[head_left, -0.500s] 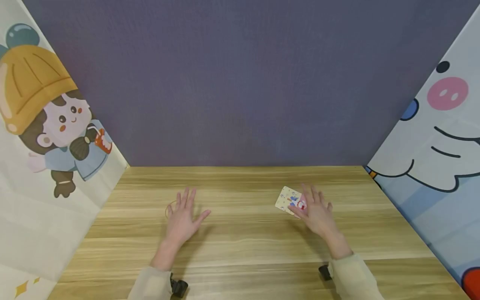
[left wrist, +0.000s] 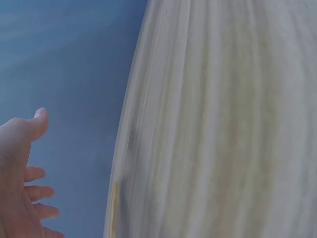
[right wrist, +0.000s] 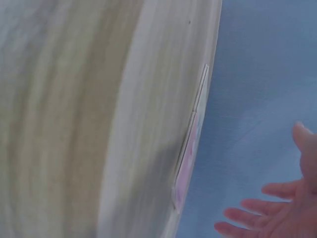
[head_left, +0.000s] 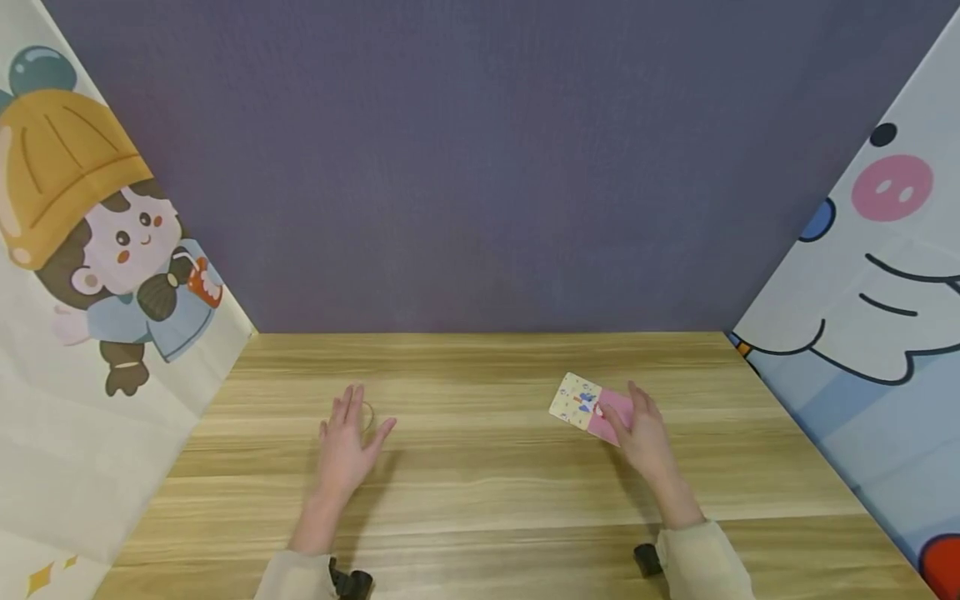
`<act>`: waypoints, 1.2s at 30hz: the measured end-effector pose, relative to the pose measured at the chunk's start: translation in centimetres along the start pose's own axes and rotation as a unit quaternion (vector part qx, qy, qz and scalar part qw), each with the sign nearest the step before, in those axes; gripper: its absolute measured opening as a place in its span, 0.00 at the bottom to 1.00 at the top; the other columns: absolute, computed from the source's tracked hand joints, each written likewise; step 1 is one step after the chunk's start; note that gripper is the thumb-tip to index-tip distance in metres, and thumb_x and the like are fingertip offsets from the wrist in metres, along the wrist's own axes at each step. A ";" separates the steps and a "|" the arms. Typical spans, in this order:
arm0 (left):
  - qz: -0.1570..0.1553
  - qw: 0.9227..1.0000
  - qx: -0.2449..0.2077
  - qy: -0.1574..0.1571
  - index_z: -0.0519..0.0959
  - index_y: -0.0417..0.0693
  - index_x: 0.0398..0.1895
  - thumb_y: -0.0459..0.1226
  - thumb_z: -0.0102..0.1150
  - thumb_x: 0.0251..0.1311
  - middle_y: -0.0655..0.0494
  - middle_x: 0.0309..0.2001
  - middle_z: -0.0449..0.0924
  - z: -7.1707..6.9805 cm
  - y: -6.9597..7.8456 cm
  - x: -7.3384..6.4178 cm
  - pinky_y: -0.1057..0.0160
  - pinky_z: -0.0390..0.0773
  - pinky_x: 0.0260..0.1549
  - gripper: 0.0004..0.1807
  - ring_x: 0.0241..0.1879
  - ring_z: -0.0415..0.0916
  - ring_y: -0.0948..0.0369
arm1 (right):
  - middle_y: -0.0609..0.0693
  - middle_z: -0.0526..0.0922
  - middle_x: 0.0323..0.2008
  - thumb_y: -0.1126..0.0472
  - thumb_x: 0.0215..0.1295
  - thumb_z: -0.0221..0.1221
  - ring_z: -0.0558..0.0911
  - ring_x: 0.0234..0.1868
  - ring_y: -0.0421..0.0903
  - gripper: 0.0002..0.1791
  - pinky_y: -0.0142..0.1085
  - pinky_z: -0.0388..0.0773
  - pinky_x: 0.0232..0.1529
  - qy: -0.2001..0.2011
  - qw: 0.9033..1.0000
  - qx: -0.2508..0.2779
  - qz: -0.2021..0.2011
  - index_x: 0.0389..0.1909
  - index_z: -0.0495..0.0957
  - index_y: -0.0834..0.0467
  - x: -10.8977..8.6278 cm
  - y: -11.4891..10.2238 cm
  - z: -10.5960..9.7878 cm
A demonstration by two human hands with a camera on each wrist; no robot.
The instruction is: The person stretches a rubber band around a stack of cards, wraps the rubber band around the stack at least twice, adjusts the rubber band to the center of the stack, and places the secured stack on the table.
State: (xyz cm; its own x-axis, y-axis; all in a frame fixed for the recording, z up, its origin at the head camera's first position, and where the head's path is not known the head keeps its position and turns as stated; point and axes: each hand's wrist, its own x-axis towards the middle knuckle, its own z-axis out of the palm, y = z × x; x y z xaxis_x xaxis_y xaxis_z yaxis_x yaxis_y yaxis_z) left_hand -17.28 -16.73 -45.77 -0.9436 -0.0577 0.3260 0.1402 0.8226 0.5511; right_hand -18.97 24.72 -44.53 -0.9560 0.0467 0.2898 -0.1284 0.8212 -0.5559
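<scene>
My left hand [head_left: 343, 454] hovers above the left half of the table with fingers straight and thumb spread. Partly hidden behind it lies a thin, yellowish loop [head_left: 371, 408], like a rubber band; its edge-on strip [left wrist: 114, 210] shows in the left wrist view. Over on the right, a small flat booklet or card [head_left: 576, 400], cream with blue figures at one end and pink at the other, lies slanted on the table. My right hand [head_left: 648, 437] is above its pink end, covering part of it. In the right wrist view the fingers look extended and apart from the booklet [right wrist: 185, 168].
The wood-grain table [head_left: 480, 500] ends at a dark blue-grey panel [head_left: 480, 167] behind. Cartoon-printed side panels stand left [head_left: 202, 442] and right [head_left: 862, 425]. A small black device [head_left: 351, 583] sits at the left wrist, another [head_left: 647, 560] at the right.
My left hand has shifted left and slightly nearer, baring the loop's right side. My right hand has moved right and nearer, uncovering more of the pink end. The loop and booklet stay put.
</scene>
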 end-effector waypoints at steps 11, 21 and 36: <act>-0.018 0.993 -0.092 0.071 0.58 0.28 0.60 0.39 0.61 0.52 0.30 0.58 0.57 -0.4 -1.8 -0.3 0.42 0.58 0.55 0.37 0.57 0.55 0.37 | 0.76 0.59 0.55 0.53 0.62 0.53 0.66 0.51 0.69 0.38 0.55 0.67 0.51 -0.005 0.986 0.116 0.117 0.61 0.49 0.75 0.2 1.1 -0.2; -0.070 0.986 -0.126 0.084 0.61 0.26 0.57 0.34 0.63 0.50 0.28 0.54 0.61 -0.6 -3.5 0.2 0.42 0.63 0.52 0.34 0.52 0.60 0.36 | 0.75 0.59 0.55 0.51 0.60 0.54 0.63 0.55 0.67 0.42 0.51 0.65 0.54 -0.065 0.959 0.177 0.210 0.62 0.46 0.74 0.5 2.3 -1.4; -0.154 0.977 -0.139 0.054 0.63 0.23 0.54 0.31 0.63 0.48 0.27 0.45 0.69 -1.0 -4.9 1.2 0.47 0.74 0.37 0.31 0.38 0.71 0.40 | 0.76 0.59 0.54 0.55 0.54 0.62 0.74 0.44 0.56 0.47 0.37 0.79 0.36 -0.100 0.914 0.256 0.299 0.61 0.46 0.77 0.9 2.8 -1.3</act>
State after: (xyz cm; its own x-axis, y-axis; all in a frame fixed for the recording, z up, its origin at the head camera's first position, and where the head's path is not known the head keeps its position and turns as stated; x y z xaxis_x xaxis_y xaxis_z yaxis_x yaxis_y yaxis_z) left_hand -18.76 -21.39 -47.27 -0.9185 -0.3508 0.1823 -0.0559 0.5717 0.8186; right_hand -19.87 27.80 -44.75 -0.9178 0.2534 -0.3055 0.3757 0.3063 -0.8746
